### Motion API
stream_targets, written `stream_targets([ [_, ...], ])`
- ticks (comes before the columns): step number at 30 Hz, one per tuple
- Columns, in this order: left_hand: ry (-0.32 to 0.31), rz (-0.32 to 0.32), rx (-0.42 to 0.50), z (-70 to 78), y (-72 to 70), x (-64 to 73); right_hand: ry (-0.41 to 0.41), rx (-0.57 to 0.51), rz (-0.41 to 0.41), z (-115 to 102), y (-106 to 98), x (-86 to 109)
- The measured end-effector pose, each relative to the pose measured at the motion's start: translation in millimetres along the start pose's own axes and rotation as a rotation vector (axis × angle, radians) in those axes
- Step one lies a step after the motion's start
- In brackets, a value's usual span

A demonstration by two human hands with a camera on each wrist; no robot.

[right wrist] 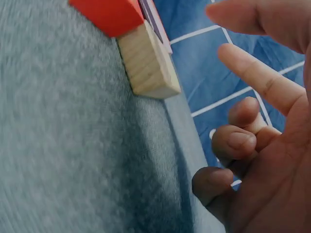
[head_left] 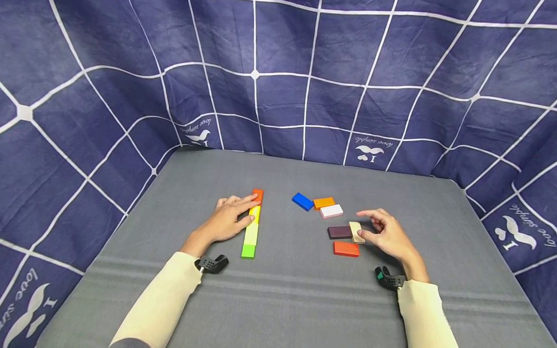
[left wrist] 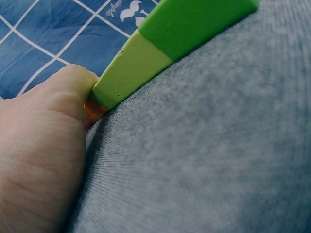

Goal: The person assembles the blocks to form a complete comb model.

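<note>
My left hand (head_left: 228,219) lies palm down beside a straight row of blocks, its extended fingertips on the orange-red block (head_left: 258,193) and its thumb by the yellow block (head_left: 255,213). Nearer me the row continues with a pale yellow-green block (head_left: 251,235) and a green block (head_left: 248,252). Over at the right, my right hand (head_left: 389,237) hovers at a plain wooden block (head_left: 355,229), thumb and index finger spread apart. In the right wrist view, the wooden block (right wrist: 148,65) stands apart from the fingers. A dark purple block (head_left: 338,232) adjoins the wooden one.
A red block (head_left: 346,249) lies just nearer me than the purple one. Farther back sit a blue block (head_left: 302,201), an orange block (head_left: 324,202) and a pinkish-white block (head_left: 331,211). Blue gridded cloth (head_left: 281,102) rises behind the grey table surface (head_left: 292,297).
</note>
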State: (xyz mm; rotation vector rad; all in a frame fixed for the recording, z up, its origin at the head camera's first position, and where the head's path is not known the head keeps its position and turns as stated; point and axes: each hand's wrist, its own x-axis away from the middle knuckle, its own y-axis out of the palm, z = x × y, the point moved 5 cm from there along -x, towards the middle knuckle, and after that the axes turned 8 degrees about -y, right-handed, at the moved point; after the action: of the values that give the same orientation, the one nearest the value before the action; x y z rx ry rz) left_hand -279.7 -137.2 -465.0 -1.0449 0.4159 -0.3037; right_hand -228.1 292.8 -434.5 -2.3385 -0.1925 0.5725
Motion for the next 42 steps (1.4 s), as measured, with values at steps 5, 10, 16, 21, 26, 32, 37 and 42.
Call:
stream_targets([
  [5,0.0,0.002,0.0,0.9,-1.3,0.0,0.027,-0.039,-0.035,4,1,2.7],
  [10,-0.006,0.0,-0.001,1.5,-1.5,0.0,0.049,-0.076,-0.066,6,4,3.7],
  [16,-0.015,-0.014,-0.005,0.3,-0.3,-0.1,0.078,-0.072,-0.097,9,6,5.0],
  [21,-0.018,-0.014,-0.007,0.1,-1.1,0.3,0.068,-0.062,-0.118,11,9,5.0],
  [26,-0.015,-0.017,-0.003,1.3,-1.2,-0.2,0.073,-0.044,-0.149,14,9,6.3],
  [32,-0.006,-0.009,-0.006,1.5,-0.1,-1.3,0.102,-0.05,-0.183,17,8,7.8],
  [37,-0.005,0.001,-0.01,1.2,0.0,-1.8,0.103,-0.03,-0.198,16,7,7.2],
  [42,-0.007,0.001,-0.009,1.3,0.3,-2.1,0.109,-0.005,-0.21,16,7,6.7],
])
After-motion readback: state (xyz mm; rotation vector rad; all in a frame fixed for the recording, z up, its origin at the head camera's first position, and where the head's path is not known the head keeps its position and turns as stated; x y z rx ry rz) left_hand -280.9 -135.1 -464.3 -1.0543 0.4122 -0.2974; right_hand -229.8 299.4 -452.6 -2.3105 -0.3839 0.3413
